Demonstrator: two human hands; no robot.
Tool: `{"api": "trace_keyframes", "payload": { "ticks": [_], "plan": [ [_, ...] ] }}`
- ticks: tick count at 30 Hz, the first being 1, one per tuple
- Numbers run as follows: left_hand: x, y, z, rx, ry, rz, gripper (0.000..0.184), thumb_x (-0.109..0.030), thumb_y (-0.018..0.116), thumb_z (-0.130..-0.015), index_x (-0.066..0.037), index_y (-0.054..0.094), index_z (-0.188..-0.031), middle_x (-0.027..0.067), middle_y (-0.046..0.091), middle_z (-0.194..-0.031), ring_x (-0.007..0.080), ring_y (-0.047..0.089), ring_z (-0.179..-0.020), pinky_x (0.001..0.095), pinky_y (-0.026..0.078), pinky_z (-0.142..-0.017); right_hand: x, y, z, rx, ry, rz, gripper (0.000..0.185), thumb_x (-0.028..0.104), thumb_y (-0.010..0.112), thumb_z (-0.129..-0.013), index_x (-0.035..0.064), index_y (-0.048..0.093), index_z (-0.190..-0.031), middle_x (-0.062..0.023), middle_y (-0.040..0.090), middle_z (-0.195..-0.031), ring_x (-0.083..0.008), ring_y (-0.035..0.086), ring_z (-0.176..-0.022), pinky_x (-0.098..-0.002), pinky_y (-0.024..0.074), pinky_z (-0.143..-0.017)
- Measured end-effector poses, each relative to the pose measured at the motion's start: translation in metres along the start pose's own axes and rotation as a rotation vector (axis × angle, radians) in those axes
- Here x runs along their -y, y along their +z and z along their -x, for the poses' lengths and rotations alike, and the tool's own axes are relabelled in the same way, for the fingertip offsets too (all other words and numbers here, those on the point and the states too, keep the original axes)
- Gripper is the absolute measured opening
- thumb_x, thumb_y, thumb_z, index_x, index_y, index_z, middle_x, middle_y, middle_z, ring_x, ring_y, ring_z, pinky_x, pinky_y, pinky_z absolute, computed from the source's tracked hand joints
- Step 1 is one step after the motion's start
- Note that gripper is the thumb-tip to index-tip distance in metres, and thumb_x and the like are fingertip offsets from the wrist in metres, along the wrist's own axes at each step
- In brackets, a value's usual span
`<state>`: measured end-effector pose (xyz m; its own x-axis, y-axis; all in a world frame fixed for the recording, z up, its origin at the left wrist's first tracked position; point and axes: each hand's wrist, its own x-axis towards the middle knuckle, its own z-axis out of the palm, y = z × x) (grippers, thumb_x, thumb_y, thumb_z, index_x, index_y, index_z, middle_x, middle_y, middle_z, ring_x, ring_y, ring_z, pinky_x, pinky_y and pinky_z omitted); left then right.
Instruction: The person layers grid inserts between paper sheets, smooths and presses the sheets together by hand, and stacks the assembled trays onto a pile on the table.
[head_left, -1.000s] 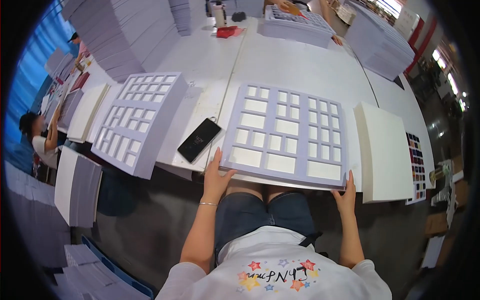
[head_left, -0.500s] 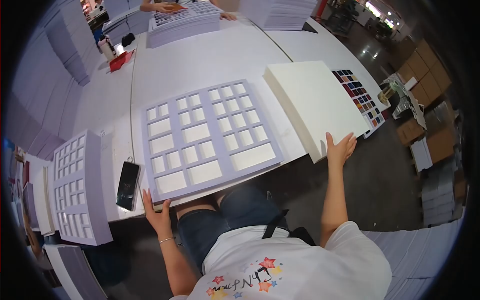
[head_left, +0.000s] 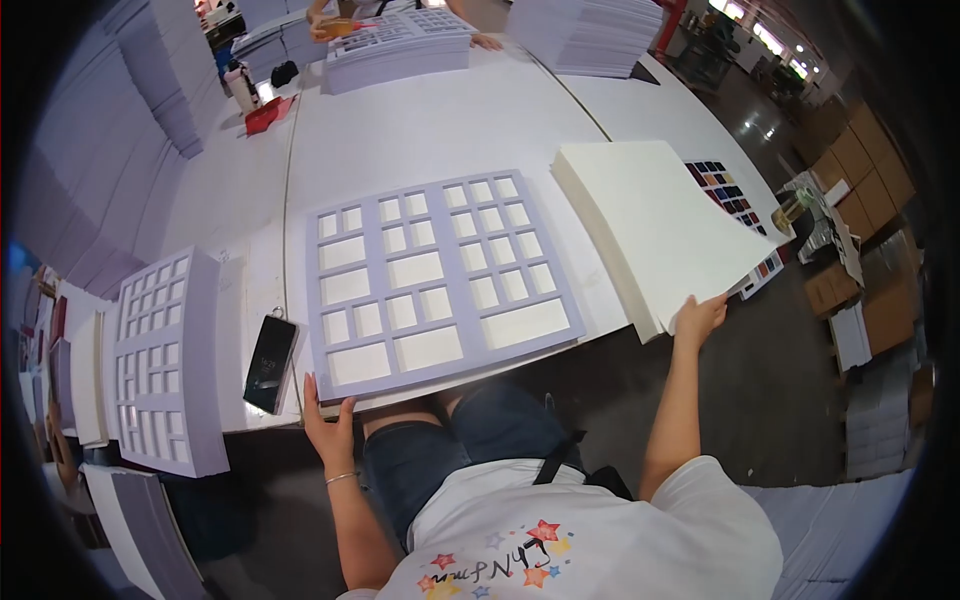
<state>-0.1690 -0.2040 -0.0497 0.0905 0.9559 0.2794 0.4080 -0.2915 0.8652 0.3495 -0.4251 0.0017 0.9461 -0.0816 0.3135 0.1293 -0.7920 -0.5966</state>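
Note:
A lavender tray with many rectangular windows over white backing (head_left: 375, 290) lies at the table's front edge. My left hand (head_left: 329, 432) rests at its near left corner, thumb and fingers apart. To the right is a stack of cream sheets (head_left: 660, 220). My right hand (head_left: 699, 322) pinches the near edge of the top sheet, whose right side is lifted and curved. The stack partly covers a card of coloured swatches (head_left: 727, 195). A black phone (head_left: 270, 364) lies left of the tray.
Another stack of windowed trays (head_left: 165, 365) stands on the left. Across the white table (head_left: 420, 130), a person's hand (head_left: 330, 27) holds an orange tool over more trays (head_left: 400, 62). Tall lavender stacks (head_left: 585, 35) stand behind. A bottle (head_left: 241, 88) and red item (head_left: 266, 116) sit back left.
The view has turned right. My right hand has gone from the tray's right corner to the cream stack and lifted the top sheet's edge. My left hand stays at the tray's left corner.

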Motion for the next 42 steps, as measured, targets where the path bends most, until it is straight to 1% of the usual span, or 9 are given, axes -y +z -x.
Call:
{"api": "trace_keyframes", "payload": {
  "ticks": [2,4,7,10,15,20,22,31,42],
  "plan": [
    [-0.002,-0.001,0.000,0.011,-0.025,0.031,0.075,-0.011,0.075,-0.070,0.002,0.035,-0.133,0.0188,0.043,-0.133,0.0258,0.043,-0.121,0.0337,0.032,-0.101,0.015,-0.011,0.001,-0.112,-0.082,-0.385,0.062,-0.004,0.053,-0.080,-0.0035,0.023,-0.134,-0.0263,0.039,-0.130,-0.0355,0.046,-0.116,-0.0371,0.0380,-0.097],
    [-0.005,-0.001,-0.001,-0.001,-0.030,0.042,0.075,-0.009,0.074,-0.071,0.001,0.034,-0.134,0.0194,0.044,-0.132,0.0261,0.044,-0.121,0.0338,0.033,-0.101,-0.011,0.006,-0.026,-0.189,-0.132,-0.729,0.060,-0.008,0.049,-0.080,-0.0003,0.025,-0.135,-0.0212,0.045,-0.125,-0.0330,0.050,-0.110,-0.0374,0.0417,-0.094],
    [0.001,-0.001,-0.001,0.001,0.020,0.033,0.073,-0.008,0.073,-0.070,0.002,0.037,-0.132,0.0188,0.045,-0.131,0.0259,0.045,-0.120,0.0337,0.034,-0.100,-0.003,-0.015,-0.016,0.059,0.226,-1.288,0.056,-0.005,0.048,-0.084,0.0080,0.028,-0.135,-0.0164,0.046,-0.124,-0.0288,0.052,-0.107,-0.0421,0.0462,-0.087],
    [-0.004,-0.002,-0.003,0.007,0.009,-0.022,0.070,-0.010,0.075,-0.068,0.002,0.041,-0.129,0.0186,0.047,-0.128,0.0269,0.046,-0.119,0.0336,0.035,-0.099,-0.007,-0.006,-0.014,0.214,0.381,-1.176,0.056,-0.003,0.047,-0.086,0.0110,0.027,-0.136,-0.0144,0.048,-0.122,-0.0273,0.051,-0.105,-0.0439,0.0459,-0.085],
    [-0.012,-0.007,-0.003,-0.047,0.127,-0.137,0.072,-0.015,0.076,-0.067,-0.002,0.041,-0.129,0.0171,0.051,-0.122,0.0317,0.048,-0.113,0.0364,0.039,-0.095,0.050,0.002,0.019,0.734,0.111,-1.334,0.055,-0.003,0.042,-0.088,0.0101,0.024,-0.139,-0.0140,0.041,-0.132,-0.0271,0.044,-0.118,-0.0412,0.0378,-0.099],
    [-0.015,-0.009,0.002,-0.086,0.086,-0.071,0.078,-0.016,0.077,-0.067,-0.007,0.037,-0.134,0.0117,0.055,-0.117,0.0277,0.049,-0.109,0.0360,0.038,-0.093,0.089,0.038,0.045,1.053,-0.135,-1.305,0.056,-0.002,0.043,-0.088,0.0084,0.025,-0.139,-0.0121,0.042,-0.133,-0.0250,0.045,-0.118,-0.0371,0.0384,-0.099],
    [-0.016,-0.008,0.001,-0.100,0.088,-0.046,0.079,-0.017,0.077,-0.067,-0.008,0.036,-0.134,0.0113,0.056,-0.115,0.0262,0.050,-0.108,0.0359,0.038,-0.094,0.097,0.054,0.049,1.176,-0.275,-1.231,0.062,-0.006,0.043,-0.084,0.0053,0.021,-0.140,-0.0134,0.036,-0.137,-0.0254,0.039,-0.124,-0.0373,0.0307,-0.104],
    [-0.017,-0.006,0.000,-0.154,0.039,0.061,0.078,-0.017,0.078,-0.066,-0.007,0.038,-0.132,0.0121,0.060,-0.108,0.0259,0.056,-0.100,0.0332,0.044,-0.085,0.119,0.062,0.076,1.196,-0.371,-1.113,0.064,-0.005,0.049,-0.081,0.0040,0.023,-0.139,-0.0119,0.032,-0.140,-0.0232,0.033,-0.128,-0.0357,0.0247,-0.106],
    [-0.014,-0.002,-0.001,-0.167,-0.002,0.061,0.075,-0.013,0.078,-0.066,-0.007,0.040,-0.131,0.0109,0.060,-0.107,0.0240,0.057,-0.099,0.0325,0.045,-0.085,0.117,0.068,0.075,1.252,-0.346,-1.118,0.065,-0.001,0.052,-0.083,0.0048,0.023,-0.140,-0.0120,0.035,-0.138,-0.0226,0.037,-0.125,-0.0350,0.0285,-0.104]
  ]
}}
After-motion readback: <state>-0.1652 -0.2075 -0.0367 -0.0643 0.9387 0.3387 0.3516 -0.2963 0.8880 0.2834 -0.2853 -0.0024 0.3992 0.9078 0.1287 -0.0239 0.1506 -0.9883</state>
